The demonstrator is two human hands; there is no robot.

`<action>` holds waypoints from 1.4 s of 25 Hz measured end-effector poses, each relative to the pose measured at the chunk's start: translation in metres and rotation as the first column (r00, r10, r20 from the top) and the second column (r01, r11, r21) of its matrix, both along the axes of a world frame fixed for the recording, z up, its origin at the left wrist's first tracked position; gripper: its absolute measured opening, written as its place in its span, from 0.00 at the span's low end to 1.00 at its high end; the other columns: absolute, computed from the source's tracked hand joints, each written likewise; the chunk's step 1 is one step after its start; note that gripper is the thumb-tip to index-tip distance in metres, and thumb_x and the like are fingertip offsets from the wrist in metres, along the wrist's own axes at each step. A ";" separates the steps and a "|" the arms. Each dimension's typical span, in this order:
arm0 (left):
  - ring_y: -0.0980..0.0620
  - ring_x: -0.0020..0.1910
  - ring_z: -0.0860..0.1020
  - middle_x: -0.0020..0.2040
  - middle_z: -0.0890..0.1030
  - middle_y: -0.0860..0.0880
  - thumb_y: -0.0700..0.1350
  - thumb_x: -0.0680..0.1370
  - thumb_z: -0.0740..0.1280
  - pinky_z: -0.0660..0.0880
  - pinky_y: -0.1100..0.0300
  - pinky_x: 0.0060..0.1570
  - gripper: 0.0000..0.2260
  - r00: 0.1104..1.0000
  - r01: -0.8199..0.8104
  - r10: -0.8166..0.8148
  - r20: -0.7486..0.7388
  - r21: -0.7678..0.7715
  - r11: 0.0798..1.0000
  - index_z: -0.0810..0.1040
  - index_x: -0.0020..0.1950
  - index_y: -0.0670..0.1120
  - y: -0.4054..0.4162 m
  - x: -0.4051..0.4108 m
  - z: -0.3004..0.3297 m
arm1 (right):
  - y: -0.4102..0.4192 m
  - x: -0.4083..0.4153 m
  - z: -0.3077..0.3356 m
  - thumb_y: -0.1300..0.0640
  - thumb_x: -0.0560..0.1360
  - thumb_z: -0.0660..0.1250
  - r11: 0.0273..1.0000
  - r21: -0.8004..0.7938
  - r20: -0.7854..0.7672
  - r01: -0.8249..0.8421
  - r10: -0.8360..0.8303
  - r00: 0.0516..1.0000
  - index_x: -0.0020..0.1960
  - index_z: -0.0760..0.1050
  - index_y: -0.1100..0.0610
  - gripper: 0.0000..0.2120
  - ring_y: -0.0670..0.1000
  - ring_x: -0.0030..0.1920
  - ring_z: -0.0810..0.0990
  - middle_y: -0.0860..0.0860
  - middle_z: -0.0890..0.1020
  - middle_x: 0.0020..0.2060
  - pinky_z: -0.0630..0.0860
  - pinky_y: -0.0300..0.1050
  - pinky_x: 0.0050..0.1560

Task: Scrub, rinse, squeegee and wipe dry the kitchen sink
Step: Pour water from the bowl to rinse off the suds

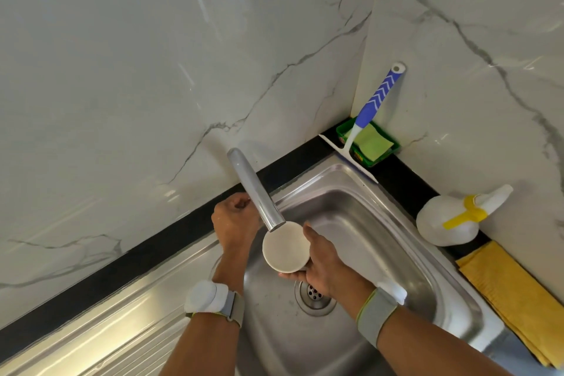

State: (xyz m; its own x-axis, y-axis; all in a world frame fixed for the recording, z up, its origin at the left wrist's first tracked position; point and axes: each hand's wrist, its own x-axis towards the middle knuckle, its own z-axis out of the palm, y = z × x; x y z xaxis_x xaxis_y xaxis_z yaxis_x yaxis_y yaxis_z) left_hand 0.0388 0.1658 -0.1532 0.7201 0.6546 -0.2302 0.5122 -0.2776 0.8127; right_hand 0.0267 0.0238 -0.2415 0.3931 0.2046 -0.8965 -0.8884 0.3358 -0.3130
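Note:
My right hand (326, 268) grips a white cup (286, 246) and holds it under the spout of the chrome tap (254, 189), above the steel sink (375, 232). My left hand (235, 220) is curled round something at the tap's base, behind the spout; what it holds is hidden. The drain (314, 296) shows just below the cup. A squeegee (366, 119) with a blue and white handle leans in the back corner, its blade on the sink rim. A yellow cloth (515, 293) lies on the counter to the right.
A green tray (387, 156) with a green sponge (370, 140) sits in the corner behind the squeegee. A white spray bottle (448, 220) with a yellow trigger lies on the dark counter at the right. The ribbed drainboard (116, 336) stretches to the left. Marble walls close in behind and right.

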 end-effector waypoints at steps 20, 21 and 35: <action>0.48 0.43 0.82 0.43 0.82 0.46 0.41 0.80 0.71 0.82 0.51 0.50 0.06 0.882 -0.409 0.464 -0.083 -0.626 0.664 0.78 0.45 0.49 -0.008 -0.010 -0.024 | -0.012 -0.004 -0.022 0.40 0.82 0.64 0.998 -0.047 0.029 -0.046 0.047 0.998 0.69 0.74 0.53 0.22 0.68 0.57 0.79 0.62 0.78 0.58 0.80 0.74 0.53; 0.47 0.43 0.82 0.41 0.83 0.46 0.41 0.80 0.71 0.83 0.51 0.50 0.06 0.877 -0.416 0.471 -0.094 -0.639 0.647 0.78 0.45 0.49 -0.007 -0.010 -0.025 | -0.012 -0.004 -0.024 0.40 0.83 0.64 0.998 -0.051 0.027 -0.047 0.048 0.998 0.69 0.74 0.53 0.22 0.67 0.57 0.80 0.62 0.78 0.58 0.80 0.74 0.54; 0.49 0.37 0.85 0.28 0.83 0.53 0.40 0.79 0.72 0.83 0.53 0.48 0.05 0.892 -0.396 0.435 -0.123 -0.679 0.619 0.78 0.46 0.48 0.004 -0.012 -0.033 | -0.010 -0.011 -0.062 0.42 0.84 0.62 0.990 -0.118 -0.055 -0.083 0.077 0.996 0.69 0.74 0.54 0.20 0.67 0.55 0.78 0.62 0.77 0.56 0.79 0.73 0.57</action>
